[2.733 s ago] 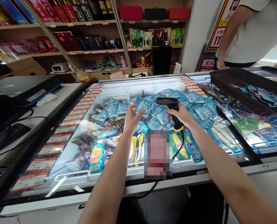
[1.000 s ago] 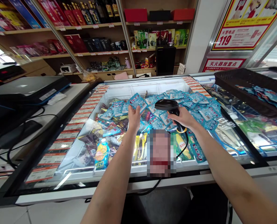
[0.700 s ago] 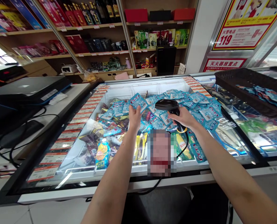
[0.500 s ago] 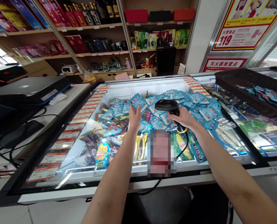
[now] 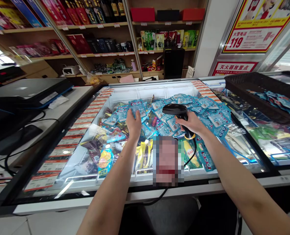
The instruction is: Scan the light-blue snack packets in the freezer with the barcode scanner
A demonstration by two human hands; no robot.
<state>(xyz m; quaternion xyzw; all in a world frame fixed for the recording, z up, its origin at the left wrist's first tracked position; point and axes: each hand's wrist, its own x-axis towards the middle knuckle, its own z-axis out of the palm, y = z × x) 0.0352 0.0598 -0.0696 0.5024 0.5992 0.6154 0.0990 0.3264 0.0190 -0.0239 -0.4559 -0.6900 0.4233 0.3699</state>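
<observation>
My right hand (image 5: 194, 123) is wrapped round the handle of a black barcode scanner (image 5: 175, 110), whose head points left above the glass. Between the thumb and fingers of my left hand (image 5: 134, 123) is a blue snack packet (image 5: 138, 106), left of the scanner. Many more blue packets (image 5: 218, 118) lie spread over the glass top of the chest freezer (image 5: 125, 89), mostly around and beyond the scanner. The scanner's black cable (image 5: 195, 150) hangs down from its handle. My left fingertips are partly hidden by the packet.
A dark basket (image 5: 235, 83) with blue packets stands at the right. Wrapped frozen goods (image 5: 106, 160) show through the glass. At the left are a counter (image 5: 81, 93) with a flat grey-black device (image 5: 32, 91) and loose cables. Stocked shelves (image 5: 96, 26) line the back wall.
My left hand has moved left with the blue packet, which now sits more level. My right hand and the scanner have hardly moved.
</observation>
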